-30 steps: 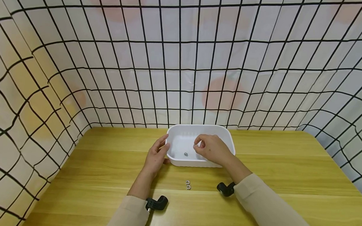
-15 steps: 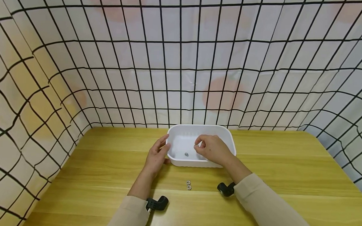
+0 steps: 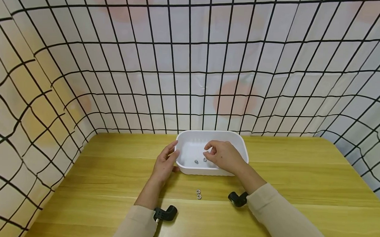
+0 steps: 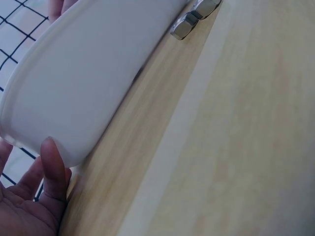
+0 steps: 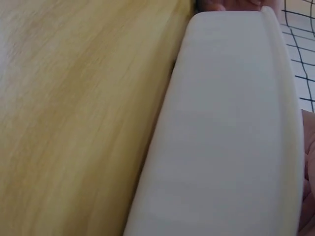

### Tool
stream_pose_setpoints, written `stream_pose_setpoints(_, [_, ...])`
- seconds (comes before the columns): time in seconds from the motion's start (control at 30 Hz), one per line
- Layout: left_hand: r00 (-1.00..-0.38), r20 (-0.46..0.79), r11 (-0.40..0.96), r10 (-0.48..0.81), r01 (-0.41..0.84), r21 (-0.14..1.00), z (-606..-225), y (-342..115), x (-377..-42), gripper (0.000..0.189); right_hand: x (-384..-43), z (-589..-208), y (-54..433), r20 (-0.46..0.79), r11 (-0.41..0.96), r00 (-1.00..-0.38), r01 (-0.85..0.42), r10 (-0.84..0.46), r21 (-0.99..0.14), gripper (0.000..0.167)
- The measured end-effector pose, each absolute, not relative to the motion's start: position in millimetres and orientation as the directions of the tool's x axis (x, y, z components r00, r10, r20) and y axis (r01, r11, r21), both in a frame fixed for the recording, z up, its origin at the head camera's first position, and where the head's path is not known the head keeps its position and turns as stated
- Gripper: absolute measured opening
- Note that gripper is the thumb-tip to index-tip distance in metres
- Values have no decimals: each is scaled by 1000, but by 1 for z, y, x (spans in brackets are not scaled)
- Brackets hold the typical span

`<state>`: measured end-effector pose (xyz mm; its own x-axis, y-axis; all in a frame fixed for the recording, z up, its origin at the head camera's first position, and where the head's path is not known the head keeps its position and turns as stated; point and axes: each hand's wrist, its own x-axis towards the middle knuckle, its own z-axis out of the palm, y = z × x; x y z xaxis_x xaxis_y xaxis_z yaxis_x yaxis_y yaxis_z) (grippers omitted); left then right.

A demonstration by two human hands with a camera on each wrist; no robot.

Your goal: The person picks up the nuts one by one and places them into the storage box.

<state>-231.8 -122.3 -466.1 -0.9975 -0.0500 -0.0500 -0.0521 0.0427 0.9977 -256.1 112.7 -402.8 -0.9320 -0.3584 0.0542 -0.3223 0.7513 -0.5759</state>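
A white plastic tub (image 3: 204, 171) stands on the wooden table. My left hand (image 3: 163, 163) rests against its left end, with relaxed fingers and the thumb (image 4: 52, 164) touching the wall by the corner. Over the inside of the tub is my right hand (image 3: 226, 156), its thumb and index finger parted. Below those fingertips a small metal nut (image 3: 205, 160) lies on the tub floor, close to another metal nut (image 3: 196, 162). Something small and shiny shows between the parted fingers, too small to make out. In the right wrist view the tub wall (image 5: 221, 123) hides most of the right hand.
Two metal nuts (image 3: 198, 194) lie touching each other on the table (image 3: 112, 185) in front of the tub. A black wire grid (image 3: 188, 75) with a pale sheet behind it stands along the back and sides. A black wrist camera (image 3: 166, 213) sits at the left sleeve.
My right thumb and index finger have parted from their pinch, and a nut that was not visible before lies in the tub below them. The left hand has stayed at the tub's end.
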Motion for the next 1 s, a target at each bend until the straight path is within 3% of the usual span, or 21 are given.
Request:
stream_pose_setpoints(0.3, [-997,-51,48,-51,-53,997,-465,-122,-232,47,-241,-389,110,107,719,-925,-353,-365,-599,16])
stream_pose_setpoints(0.67, [-997,-51,64,-58,-55,996,-464,-121,-231,47,-210,-386,101,176,627,-864,-469,-472,-622,8])
stream_pose_setpoints(1.0, [-997,-55,55,-54,-58,997,-465,-121,-231,46,-192,-400,100,89,535,-842,-416,-533,-736,7])
